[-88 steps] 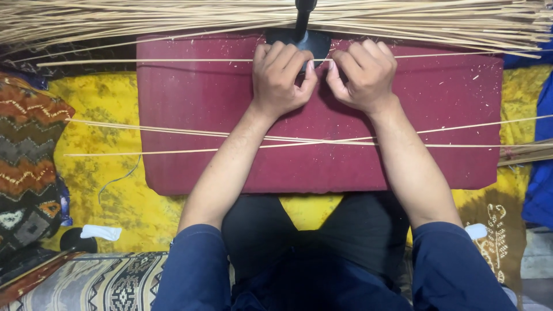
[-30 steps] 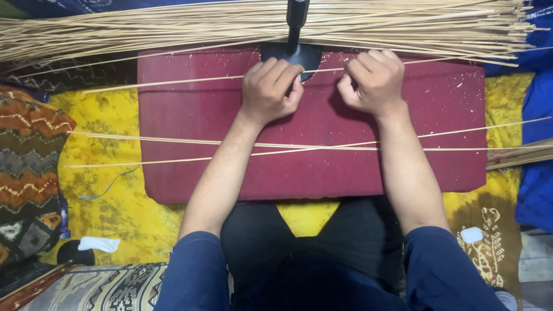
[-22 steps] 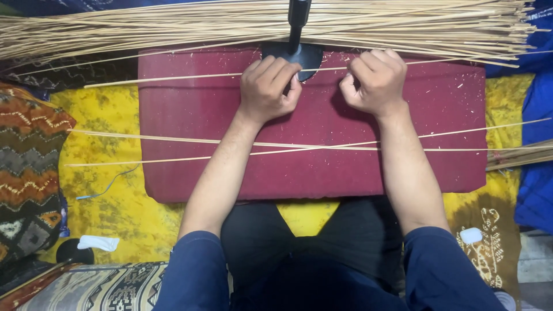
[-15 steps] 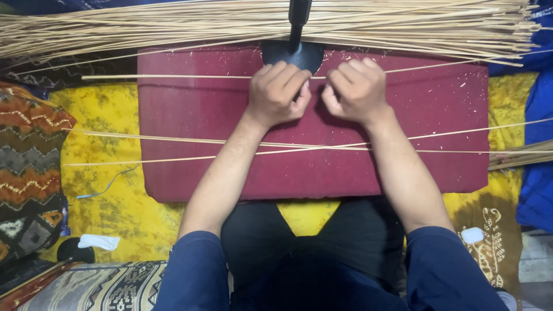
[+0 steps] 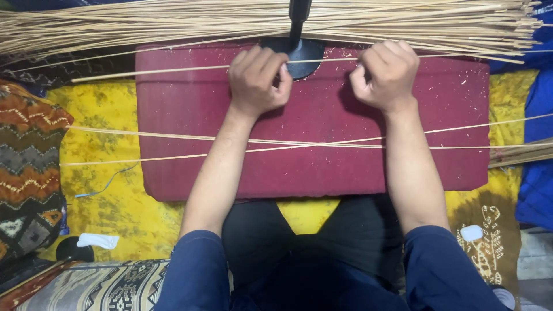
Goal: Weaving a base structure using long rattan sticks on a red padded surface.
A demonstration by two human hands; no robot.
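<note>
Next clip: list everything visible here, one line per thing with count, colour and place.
thin stick: one, pale tan, gripped by both hands across the pad's top edge
black tool: one, upright at top centre, base on the pad between the hands
maroon pad: one, centre, under the hands
loose sticks: a few, tan, lying across the pad's middle
stick pile: many, tan, along the top
yellow cloth: one, patterned, beneath the pad
zigzag textile: one, multicoloured, left edge
left hand: fisted on the stick
right hand: fisted on the stick
</note>
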